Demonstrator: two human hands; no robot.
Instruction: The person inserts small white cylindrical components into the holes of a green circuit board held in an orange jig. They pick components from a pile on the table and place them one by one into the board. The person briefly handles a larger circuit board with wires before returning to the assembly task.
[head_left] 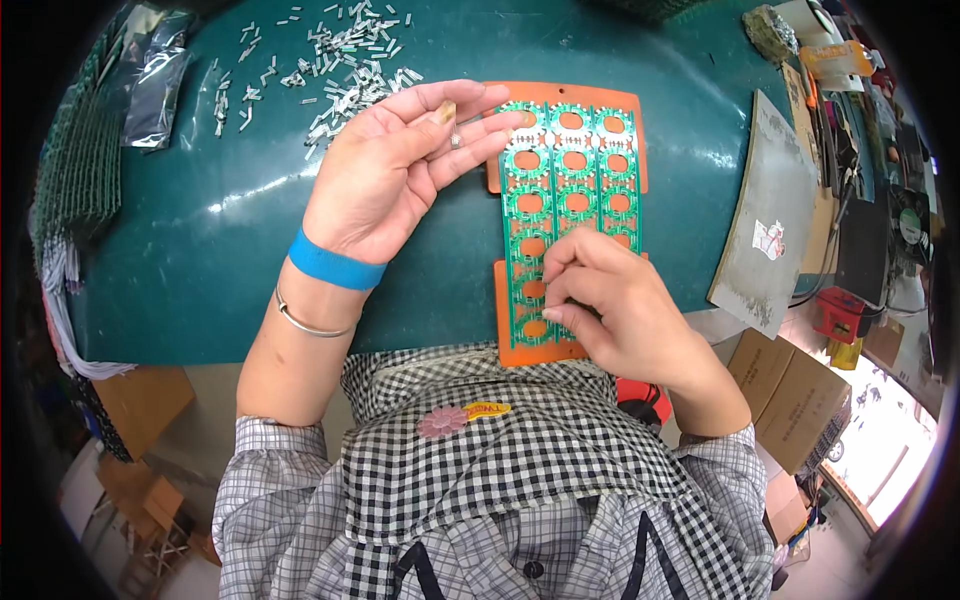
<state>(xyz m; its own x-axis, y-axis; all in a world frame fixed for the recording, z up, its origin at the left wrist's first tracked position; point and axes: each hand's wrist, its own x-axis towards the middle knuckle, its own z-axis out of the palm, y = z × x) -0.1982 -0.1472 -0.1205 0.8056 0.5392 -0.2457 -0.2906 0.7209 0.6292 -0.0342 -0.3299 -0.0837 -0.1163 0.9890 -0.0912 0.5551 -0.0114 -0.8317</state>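
Observation:
A green printed circuit board panel (549, 215) with rows of oval cutouts lies lengthwise on an orange fixture plate (515, 354). My left hand (385, 165) is turned palm up beside the panel's far left corner. Its thumb and fingers are curled around a small silvery part (455, 139), and its fingertips reach over the panel's edge. Over the near half of the panel, my right hand (625, 310) has its thumb and fingers bent together close to the board. Whatever those fingertips hold is too small or hidden to make out.
Many small silvery parts (350, 60) are scattered on the green tabletop (430, 270) at the far left. Stacked green boards (85, 150) and a silvery bag (158, 95) sit at the left edge. A grey board (765, 220), tools and cables crowd the right side.

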